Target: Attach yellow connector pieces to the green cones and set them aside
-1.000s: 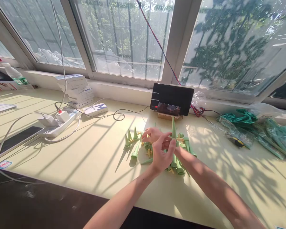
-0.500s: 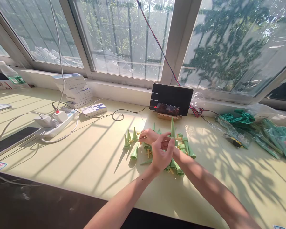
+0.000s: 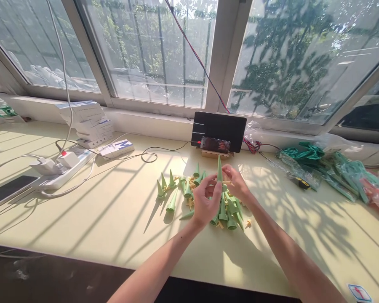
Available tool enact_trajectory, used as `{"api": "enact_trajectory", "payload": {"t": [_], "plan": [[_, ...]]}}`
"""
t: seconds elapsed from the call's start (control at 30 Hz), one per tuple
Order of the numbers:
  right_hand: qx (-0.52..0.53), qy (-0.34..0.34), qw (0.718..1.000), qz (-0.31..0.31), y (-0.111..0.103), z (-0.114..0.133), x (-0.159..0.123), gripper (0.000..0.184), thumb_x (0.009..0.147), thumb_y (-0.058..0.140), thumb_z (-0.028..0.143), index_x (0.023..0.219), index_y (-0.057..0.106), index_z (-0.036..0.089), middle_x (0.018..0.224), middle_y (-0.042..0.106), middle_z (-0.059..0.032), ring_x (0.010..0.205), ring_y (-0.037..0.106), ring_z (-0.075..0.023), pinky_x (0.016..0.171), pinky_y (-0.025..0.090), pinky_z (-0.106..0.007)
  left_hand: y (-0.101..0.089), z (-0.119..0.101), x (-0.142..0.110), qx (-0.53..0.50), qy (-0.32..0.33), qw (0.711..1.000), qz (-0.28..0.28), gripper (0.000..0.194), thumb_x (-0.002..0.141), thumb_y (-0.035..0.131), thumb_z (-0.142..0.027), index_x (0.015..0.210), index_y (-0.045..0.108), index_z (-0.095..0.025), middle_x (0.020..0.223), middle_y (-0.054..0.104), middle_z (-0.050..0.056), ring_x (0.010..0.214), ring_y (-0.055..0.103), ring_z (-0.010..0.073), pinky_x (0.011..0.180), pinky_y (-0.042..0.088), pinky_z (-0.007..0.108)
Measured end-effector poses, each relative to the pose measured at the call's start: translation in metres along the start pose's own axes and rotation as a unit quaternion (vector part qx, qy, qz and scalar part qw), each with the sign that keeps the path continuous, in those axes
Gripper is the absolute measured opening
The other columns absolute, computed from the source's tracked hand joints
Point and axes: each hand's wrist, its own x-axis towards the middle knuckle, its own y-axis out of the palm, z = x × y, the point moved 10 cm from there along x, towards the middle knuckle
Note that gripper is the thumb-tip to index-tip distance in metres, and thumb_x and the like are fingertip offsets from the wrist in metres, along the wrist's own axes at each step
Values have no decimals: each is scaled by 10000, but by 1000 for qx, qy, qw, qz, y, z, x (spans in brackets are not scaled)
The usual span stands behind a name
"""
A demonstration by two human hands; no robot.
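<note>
My left hand (image 3: 206, 200) is closed around the base of a green cone-shaped spike (image 3: 220, 169) whose tip points up. Close on its other side, my right hand (image 3: 237, 184) has curled fingers beside the spike; what they hold, if anything, is hidden. A small yellow peg (image 3: 228, 183) shows between the spike and the right hand. Under and around both hands lies a pile of green cones (image 3: 231, 221) and yellow pieces. To the left, several cones (image 3: 171, 178) stand tip up, and one cone (image 3: 171, 204) leans nearer to me.
Behind the pile, a black tablet (image 3: 219, 128) stands with a phone (image 3: 214, 145) before it. At left are a power strip (image 3: 65, 170), white boxes (image 3: 93, 122) and a dark phone (image 3: 11, 191). Plastic bags (image 3: 331, 168) lie at right. A yellow piece (image 3: 248, 223) sits apart.
My right hand has come back from the left side, behind the left hand, to the right of the spike. My arms are uncrossed. The view has shifted slightly right.
</note>
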Motion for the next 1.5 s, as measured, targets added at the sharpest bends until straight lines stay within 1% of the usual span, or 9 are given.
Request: {"api": "enact_trajectory", "payload": {"t": [0.07,0.27,0.4,0.6,0.8,1.0,1.13,1.33,1.5], "plan": [[71,35,996,-30,-13,-12,-14,306,857,604,495,805,512,208,676,620,11,596,613,-145,568,515,-275,0,2,0,10,-9,1000,-1,287,893,587,-391,1073,610,-169,776,627,15,441,510,52,393,403,180],[207,79,972,-76,-26,-40,-45,290,853,657,463,830,529,204,790,700,-32,651,691,-170,619,568,-307,0,15,3,53,-46,998,10,287,895,583,-410,1057,602,-174,775,623,14,462,522,62,400,396,178],[227,80,966,-90,-29,-47,-50,272,861,660,450,834,574,194,838,715,-46,696,703,-172,644,569,-297,1,25,7,70,-75,994,26,308,882,599,-429,1068,599,-183,807,622,19,471,523,62,392,383,174],[238,79,965,-78,-26,-42,-50,240,804,733,414,877,659,198,788,702,-23,723,702,-171,693,577,-310,-1,38,10,91,-114,989,33,352,855,626,-461,1076,610,-189,894,630,44,486,541,64,392,408,176],[213,68,972,-73,-25,-29,-50,235,746,779,373,875,689,198,825,679,-22,720,688,-171,717,578,-329,-4,45,11,108,-132,985,33,371,849,627,-470,1109,617,-206,932,648,56,478,530,61,394,418,183],[174,51,979,-88,-27,-30,-52,223,780,742,388,891,680,204,828,665,-28,677,659,-159,615,543,-295,-8,47,13,134,-131,982,17,388,839,626,-491,1106,631,-210,976,659,74,510,560,79,406,431,193],[128,30,987,-88,-26,-26,-54,229,832,687,408,931,672,202,826,653,-32,668,637,-153,611,528,-292,-12,44,13,151,-133,980,1,401,836,621,-511,1093,634,-205,987,675,84,541,590,99,416,422,198],[40,14,995,-88,-26,-14,-58,236,898,597,410,987,657,200,854,653,-45,664,626,-155,649,531,-302,-12,47,13,139,-177,974,3,411,830,624,-517,1053,638,-172,704,654,27,437,511,92,388,357,207],[6,19,996,-92,-26,-13,-59,233,913,565,416,982,627,203,860,674,-52,657,641,-164,635,536,-294,-14,49,15,158,-172,972,7,397,854,585,-531,1017,634,-172,655,622,6,403,444,81,396,333,218]]}}
